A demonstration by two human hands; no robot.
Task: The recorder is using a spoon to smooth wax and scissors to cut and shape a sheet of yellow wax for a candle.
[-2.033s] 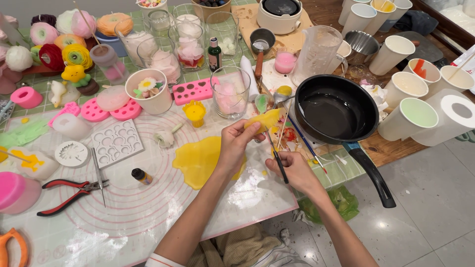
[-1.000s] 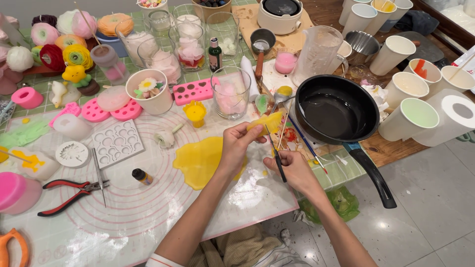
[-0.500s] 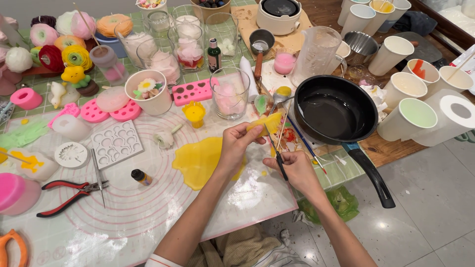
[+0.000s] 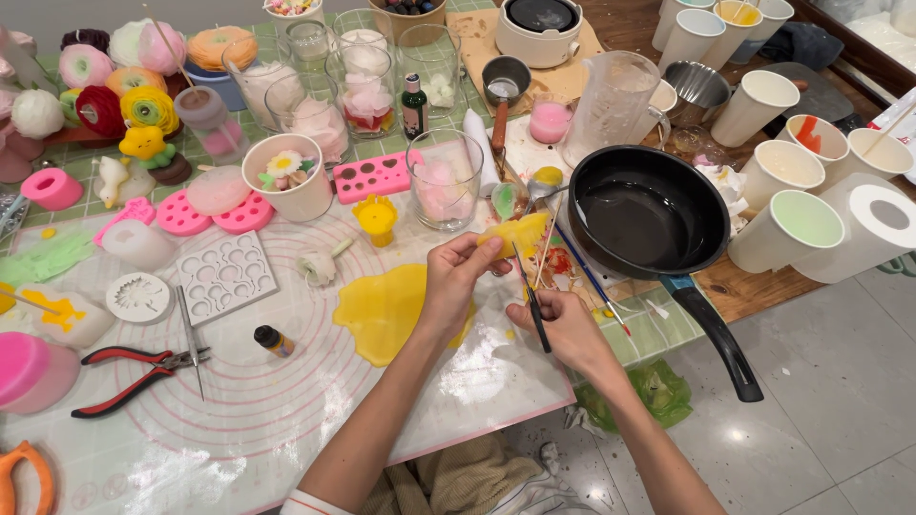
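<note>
Left hand (image 4: 456, 277) pinches a yellow wax piece (image 4: 515, 232); right hand (image 4: 563, 324), at its 4 o'clock, grips a black-handled tool (image 4: 530, 294), tip now raised against the piece since earlier frames.

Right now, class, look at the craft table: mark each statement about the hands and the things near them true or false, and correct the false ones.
1. The left hand pinches a yellow wax piece. True.
2. The right hand holds red pliers. False: it holds a thin black-handled tool; the red pliers lie on the mat.
3. The black pan sits to the right of both hands. True.
4. The flat yellow wax sheet lies inside the pan. False: it lies on the mat, beside the left hand.
5. The paper cups are stacked upside down. False: they stand upright, openings up.
</note>
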